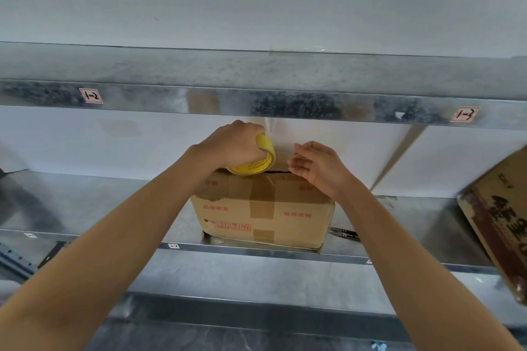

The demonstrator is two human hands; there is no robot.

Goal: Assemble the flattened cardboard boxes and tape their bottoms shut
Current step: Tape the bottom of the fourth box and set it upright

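A brown cardboard box [262,211] with red print stands on the metal shelf [114,208], old tape strips down its near side. My left hand [231,147] grips a yellow tape roll [255,161] resting at the box's far top edge. Just to its right, my right hand [313,167] pinches the clear tape end pulled from the roll, above the box's top seam. The box's far side is hidden.
Scissors [345,234] lie on the shelf at the box's right. A large flattened printed carton [499,225] leans at the far right. The upper shelf beam [285,102] runs just above my hands. A white wall stands behind.
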